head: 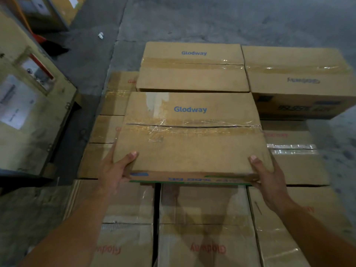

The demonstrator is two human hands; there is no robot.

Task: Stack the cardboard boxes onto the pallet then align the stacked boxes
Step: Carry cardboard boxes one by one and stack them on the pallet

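Floor [212,20]: grey and rough. It shows at the back and down the right side of the boxes.
Low boxes [206,228]: a layer of brown taped boxes packed side by side. They fill the near part of the view and stick out left and right from under the boxes on top. Some have a red "Glodway" on them.
Crate [28,112]: big and pale. It stands on the left, near the low boxes, with white paper stuck on its side.
Right box [296,74]: sits on the low boxes at the back right, just beside the far box. Its blue word is upside down.
Far box [192,68]: sits on the low boxes at the back, in the middle. It has a blue "Glodway" and tape across the top.
Held box [190,135]: in the middle, just in front of the far box, with its far edge right up by it. The near edge is lifted off the low boxes — a shadow lies under it. I cannot tell if the far edge rests on them. Crinkly tape runs over its top slit.
Left grip [115,170]: grasping the near left corner of the held box. The thumb is on top and the palm is on the side.
Right grip [267,178]: grasping the near right corner of the held box. The thumb is on top and the fingers wrap round the side.
Scrap [100,35]: a tiny white bit on the floor at the back left — well apart from the boxes.
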